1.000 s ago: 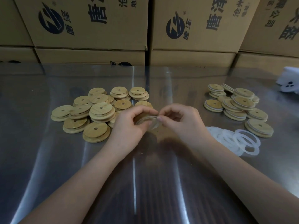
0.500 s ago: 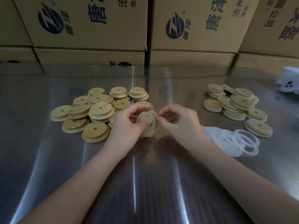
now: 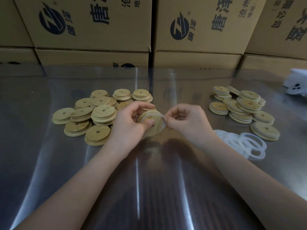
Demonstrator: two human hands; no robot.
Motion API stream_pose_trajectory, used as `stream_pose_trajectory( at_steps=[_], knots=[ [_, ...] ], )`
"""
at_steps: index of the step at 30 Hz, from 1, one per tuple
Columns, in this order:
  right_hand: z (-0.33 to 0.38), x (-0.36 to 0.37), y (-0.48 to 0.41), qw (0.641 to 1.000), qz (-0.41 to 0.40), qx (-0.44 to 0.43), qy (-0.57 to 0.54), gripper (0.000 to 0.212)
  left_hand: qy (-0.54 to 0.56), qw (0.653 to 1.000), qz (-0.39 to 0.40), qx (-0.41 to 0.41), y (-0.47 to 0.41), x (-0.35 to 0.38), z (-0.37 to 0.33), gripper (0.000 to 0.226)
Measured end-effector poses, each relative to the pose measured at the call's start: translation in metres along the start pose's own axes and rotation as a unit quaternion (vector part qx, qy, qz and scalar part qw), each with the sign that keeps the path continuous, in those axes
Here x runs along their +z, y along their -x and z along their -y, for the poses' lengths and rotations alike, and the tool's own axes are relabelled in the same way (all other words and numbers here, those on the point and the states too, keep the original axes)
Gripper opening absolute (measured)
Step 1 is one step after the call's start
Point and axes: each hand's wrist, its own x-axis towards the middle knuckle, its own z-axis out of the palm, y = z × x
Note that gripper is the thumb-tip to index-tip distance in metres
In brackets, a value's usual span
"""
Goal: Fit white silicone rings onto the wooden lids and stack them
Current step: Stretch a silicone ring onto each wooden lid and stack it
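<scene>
My left hand (image 3: 128,124) grips a round wooden lid (image 3: 153,126) tilted up on edge above the table's middle, thumb pressed on its face near the centre hole. My right hand (image 3: 187,121) pinches a white silicone ring (image 3: 157,115) that is stretched partly around the lid's upper rim. A pile of bare wooden lids (image 3: 98,113) lies to the left. Lids with white rings fitted (image 3: 244,108) are stacked in a group to the right. Loose white rings (image 3: 244,143) lie in a heap at my right forearm.
The table (image 3: 149,188) is shiny metal under a clear film. Brown printed cardboard boxes (image 3: 199,30) form a wall along the far edge. A white object with dark dots (image 3: 297,85) sits at the far right edge.
The lid has been tipped from nearly flat to up on edge, its face toward me. The ring has been pulled over its upper rim, and my right fingers have shifted to its right side.
</scene>
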Motion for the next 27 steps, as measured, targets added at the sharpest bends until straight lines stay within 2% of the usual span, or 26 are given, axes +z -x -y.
stream_pose_trajectory(
  at_steps=[6,17,23,27],
  knots=[
    [-0.0028,-0.0015,0.0012,0.999,0.037,-0.011,0.006,0.019,-0.017,0.999,0.040,-0.006,0.0007,-0.0046,0.0028,0.041],
    [0.0002,0.0010,0.0034,0.998,0.055,-0.031,0.014,0.023,-0.114,0.990,0.063,0.057,0.0044,0.0003,0.0053,0.041],
    [-0.0023,-0.0019,0.0006,0.993,0.080,0.059,-0.071,0.024,-0.049,0.999,0.015,0.018,0.0018,-0.0031,0.0063,0.035],
    [-0.0020,-0.0015,0.0020,0.983,0.105,0.099,-0.115,0.021,-0.009,1.000,0.023,-0.016,0.0011,-0.0061,0.0061,0.035]
  ],
)
